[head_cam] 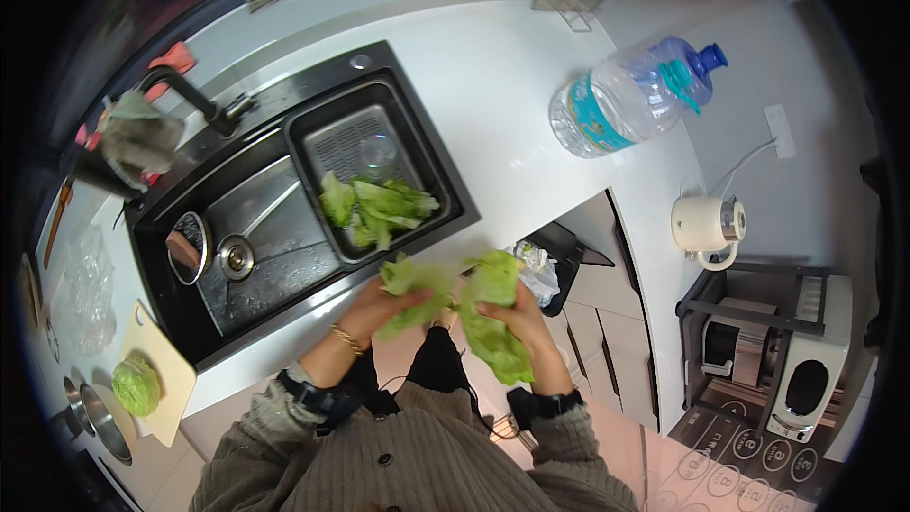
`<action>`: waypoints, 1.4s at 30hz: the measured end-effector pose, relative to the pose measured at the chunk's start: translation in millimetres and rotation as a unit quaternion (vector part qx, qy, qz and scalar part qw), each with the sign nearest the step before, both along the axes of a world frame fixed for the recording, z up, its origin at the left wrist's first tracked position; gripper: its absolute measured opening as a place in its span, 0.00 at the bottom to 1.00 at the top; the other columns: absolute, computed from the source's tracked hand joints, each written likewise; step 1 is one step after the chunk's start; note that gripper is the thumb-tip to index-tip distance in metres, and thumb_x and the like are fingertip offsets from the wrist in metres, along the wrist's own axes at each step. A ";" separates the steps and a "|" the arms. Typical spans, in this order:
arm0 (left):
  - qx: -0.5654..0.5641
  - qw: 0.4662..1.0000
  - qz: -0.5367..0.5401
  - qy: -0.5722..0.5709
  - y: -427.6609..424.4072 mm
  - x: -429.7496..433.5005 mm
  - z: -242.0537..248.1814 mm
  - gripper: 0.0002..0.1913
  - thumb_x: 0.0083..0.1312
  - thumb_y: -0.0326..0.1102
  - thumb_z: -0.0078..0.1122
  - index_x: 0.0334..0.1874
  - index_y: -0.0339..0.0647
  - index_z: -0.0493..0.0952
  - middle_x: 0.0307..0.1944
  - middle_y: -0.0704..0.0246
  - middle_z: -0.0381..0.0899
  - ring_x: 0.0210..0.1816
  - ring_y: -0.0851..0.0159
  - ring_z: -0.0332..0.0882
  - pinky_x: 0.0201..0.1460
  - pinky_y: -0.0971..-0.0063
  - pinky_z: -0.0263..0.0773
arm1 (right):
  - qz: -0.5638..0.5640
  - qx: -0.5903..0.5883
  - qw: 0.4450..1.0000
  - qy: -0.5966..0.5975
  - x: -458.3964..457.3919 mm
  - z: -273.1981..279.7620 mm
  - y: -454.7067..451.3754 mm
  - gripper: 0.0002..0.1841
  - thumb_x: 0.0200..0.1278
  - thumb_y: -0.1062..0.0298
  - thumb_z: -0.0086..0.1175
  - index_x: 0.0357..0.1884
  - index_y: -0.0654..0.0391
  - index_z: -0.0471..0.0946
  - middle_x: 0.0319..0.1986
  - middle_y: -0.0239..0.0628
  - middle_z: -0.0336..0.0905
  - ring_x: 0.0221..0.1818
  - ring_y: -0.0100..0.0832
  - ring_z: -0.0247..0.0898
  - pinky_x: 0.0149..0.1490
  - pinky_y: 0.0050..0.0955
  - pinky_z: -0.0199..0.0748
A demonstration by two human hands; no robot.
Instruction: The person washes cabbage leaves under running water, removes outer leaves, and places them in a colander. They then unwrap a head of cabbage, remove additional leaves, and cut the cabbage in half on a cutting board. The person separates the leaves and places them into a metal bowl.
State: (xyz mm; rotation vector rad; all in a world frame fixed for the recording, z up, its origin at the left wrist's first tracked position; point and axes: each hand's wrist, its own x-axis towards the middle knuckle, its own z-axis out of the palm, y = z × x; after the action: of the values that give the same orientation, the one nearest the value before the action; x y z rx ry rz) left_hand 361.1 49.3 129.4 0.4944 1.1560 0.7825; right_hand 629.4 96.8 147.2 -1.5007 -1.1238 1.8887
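My left hand (377,316) grips a piece of lettuce leaf (416,299), slightly blurred, in front of the sink's edge. In my right hand (522,323) is a larger green lettuce leaf (492,299), hanging down past the wrist. The two pieces are close together, and I cannot tell whether they still join. Just beyond my hands, torn lettuce leaves (384,205) lie in a perforated metal drain basket (334,131) on the sink's right side. A clear round container (377,155) sits among them.
A black sink (270,242) with a faucet (188,89) holds a bowl (188,249). To the left, a lettuce head (136,385) rests on a cutting board (170,377). A large water bottle (611,110) and a kettle (700,224) stand right; a bagged bin (561,277) hangs below the counter.
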 end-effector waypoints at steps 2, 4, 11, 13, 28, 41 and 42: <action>0.013 0.998 -0.053 0.011 18.6 68.5 -23.0 0.27 0.61 0.45 0.78 0.59 0.38 0.81 0.54 0.69 0.86 0.51 0.68 0.83 0.58 0.69 0.77 | -0.089 -0.035 0.994 -0.046 71.1 -24.4 -7.7 0.35 0.54 0.83 0.70 0.66 0.58 0.72 0.55 0.35 0.82 0.57 0.32 0.79 0.62 0.32 0.78; 0.019 0.987 -0.133 0.090 43.8 135.0 -55.6 0.31 0.57 0.50 0.80 0.58 0.37 0.81 0.54 0.65 0.87 0.51 0.64 0.85 0.59 0.68 0.78 | -0.139 -0.025 0.990 -0.014 136.9 -56.2 -7.7 0.33 0.54 0.83 0.70 0.64 0.59 0.74 0.54 0.35 0.82 0.55 0.32 0.80 0.60 0.32 0.79; 0.098 0.936 -0.264 0.213 129.0 325.9 -238.8 0.56 0.46 0.68 0.79 0.71 0.35 0.67 0.70 0.49 0.71 0.71 0.51 0.70 0.73 0.61 0.65 | -0.093 0.022 0.979 -0.181 291.6 -232.2 51.4 0.30 0.56 0.77 0.69 0.62 0.60 0.72 0.52 0.40 0.82 0.53 0.34 0.80 0.55 0.31 0.80; 0.011 0.897 -0.273 0.347 143.6 364.1 -286.0 0.66 0.45 0.70 0.78 0.79 0.35 0.54 0.80 0.45 0.50 0.78 0.44 0.57 0.77 0.60 0.59 | -0.102 0.023 0.969 -0.226 305.5 -290.2 67.9 0.36 0.57 0.72 0.69 0.68 0.61 0.67 0.56 0.43 0.79 0.55 0.35 0.78 0.55 0.33 0.80; 0.368 0.620 -0.448 0.530 121.1 364.6 -367.0 0.19 0.66 0.29 0.57 0.59 0.47 0.82 0.79 0.57 0.58 0.80 0.47 0.55 0.75 0.59 0.65 | 0.396 0.260 0.817 -0.329 319.0 -393.3 88.1 0.50 0.45 0.70 0.76 0.75 0.51 0.64 0.74 0.45 0.62 0.76 0.49 0.58 0.74 0.44 0.66; 0.291 0.650 -0.448 0.540 144.8 371.4 -365.6 0.30 0.67 0.31 0.60 0.73 0.44 0.69 0.76 0.51 0.61 0.79 0.44 0.54 0.79 0.54 0.58 | 0.346 0.220 0.847 -0.338 293.3 -397.8 117.5 0.33 0.62 0.70 0.63 0.71 0.54 0.70 0.68 0.50 0.70 0.66 0.50 0.71 0.66 0.44 0.74; 0.314 0.681 -0.413 0.517 138.5 362.9 -347.9 0.32 0.66 0.31 0.62 0.74 0.44 0.68 0.76 0.51 0.60 0.79 0.43 0.54 0.79 0.54 0.58 | 0.329 0.212 0.871 -0.297 294.1 -384.0 117.8 0.34 0.60 0.70 0.65 0.71 0.55 0.70 0.69 0.51 0.70 0.67 0.51 0.70 0.67 0.45 0.72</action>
State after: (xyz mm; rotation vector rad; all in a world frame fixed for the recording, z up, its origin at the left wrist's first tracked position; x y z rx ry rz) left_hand 723.9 187.8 -218.5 2.0814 1.4162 -0.0361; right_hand 923.5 214.6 -236.8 -1.5866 -2.4073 1.3695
